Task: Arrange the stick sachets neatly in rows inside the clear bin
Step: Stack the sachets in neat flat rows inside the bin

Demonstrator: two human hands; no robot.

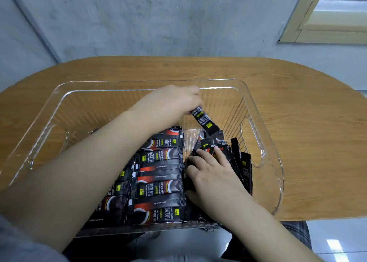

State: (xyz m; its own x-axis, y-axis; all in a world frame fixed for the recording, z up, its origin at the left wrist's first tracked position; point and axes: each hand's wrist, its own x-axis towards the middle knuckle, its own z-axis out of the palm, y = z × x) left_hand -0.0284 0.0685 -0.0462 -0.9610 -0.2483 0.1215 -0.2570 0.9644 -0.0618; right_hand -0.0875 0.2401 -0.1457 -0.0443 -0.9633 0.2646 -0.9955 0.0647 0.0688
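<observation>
Left hand: reached across the bin, fingers curled, pinching one black stick sachet by its upper end; sachet hanging tilted, lower end down toward the loose heap.

Right hand: palm down, fingers fairly straight and spread, resting on the loose heap of sachets in the right part of the bin; nothing gripped.

Loose heap: black sachets, jumbled, some standing on edge against the right wall, some flat under the fingers.

Row of sachets: laid flat, side by side, long edges touching, stacked from the near wall toward the middle of the bin, just left of the right hand. Second, partly hidden row to its left, under the left forearm.

Clear bin: transparent, ribbed walls, cut-out handle in the right wall; far half and left part bare of sachets.

Table: wood grain, rounded corners, bin standing on it, near edge of bin at the table's near edge.

Wall: grey concrete, behind the table.
</observation>
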